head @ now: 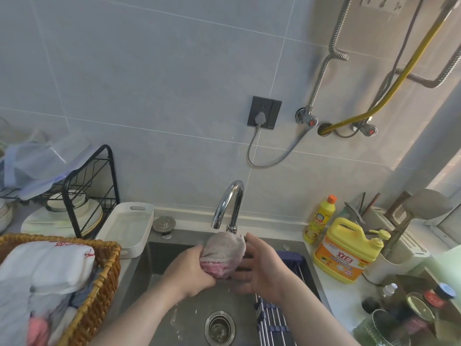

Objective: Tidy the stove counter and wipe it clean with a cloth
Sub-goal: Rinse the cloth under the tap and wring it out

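A bunched grey and pink cloth [224, 250] is held right under the spout of the chrome tap [229, 206], over the steel sink [154, 260]. My left hand [189, 270] grips the cloth from the left and below. My right hand [259, 268] cups it from the right, fingers curled round its side. Water drips down toward the drain [219, 328].
A wicker basket [104, 278] of folded cloths stands at the left, beside a white tray [129, 226] and a black dish rack [82, 191]. To the right are a yellow detergent jug [344, 253], a yellow bottle [320, 218], jars and a roll-up rack [272, 318].
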Demonstrator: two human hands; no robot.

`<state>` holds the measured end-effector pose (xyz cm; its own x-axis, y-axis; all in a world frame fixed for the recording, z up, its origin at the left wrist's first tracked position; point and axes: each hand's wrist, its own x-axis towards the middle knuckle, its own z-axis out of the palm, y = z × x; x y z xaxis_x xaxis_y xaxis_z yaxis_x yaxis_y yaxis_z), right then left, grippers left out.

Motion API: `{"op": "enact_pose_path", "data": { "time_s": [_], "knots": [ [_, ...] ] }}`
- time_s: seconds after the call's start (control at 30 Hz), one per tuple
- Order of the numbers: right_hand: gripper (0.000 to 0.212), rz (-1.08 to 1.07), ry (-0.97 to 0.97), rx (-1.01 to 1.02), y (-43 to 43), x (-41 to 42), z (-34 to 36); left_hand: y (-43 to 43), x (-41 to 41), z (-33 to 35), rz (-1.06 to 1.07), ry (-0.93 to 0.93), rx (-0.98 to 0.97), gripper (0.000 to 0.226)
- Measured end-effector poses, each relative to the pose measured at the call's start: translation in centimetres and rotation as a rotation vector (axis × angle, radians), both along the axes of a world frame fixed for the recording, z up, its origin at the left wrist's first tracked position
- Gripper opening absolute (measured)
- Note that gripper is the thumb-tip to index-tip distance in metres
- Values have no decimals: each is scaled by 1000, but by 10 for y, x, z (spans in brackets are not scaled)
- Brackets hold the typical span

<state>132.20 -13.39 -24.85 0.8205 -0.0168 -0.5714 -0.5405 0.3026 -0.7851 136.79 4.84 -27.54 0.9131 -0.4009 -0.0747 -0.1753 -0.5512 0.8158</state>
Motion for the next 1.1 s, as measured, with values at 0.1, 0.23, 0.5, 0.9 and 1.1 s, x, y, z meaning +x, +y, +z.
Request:
{"op": "enact_pose_path", "data": {
  "time_s": [0.1, 0.23, 0.5, 0.9, 1.1],
  "knots": [
    [83, 43, 174, 175, 7, 1, -1, 1, 3, -3, -43, -414, 276, 31],
    [88, -59, 229, 324, 9, 7, -1, 4, 11, -9, -246, -850, 407, 49],
    [60, -308, 200, 126, 32, 28, -8, -4, 16, -9, -288, -881, 553, 53],
    [28, -441, -254, -317, 36, 46, 8, -16, 43, 27, -375, 9, 184, 11],
    [23, -437, -329, -253, 39, 51, 4, -8, 50, 34, -434, 489, -54, 17]
  ]
}}
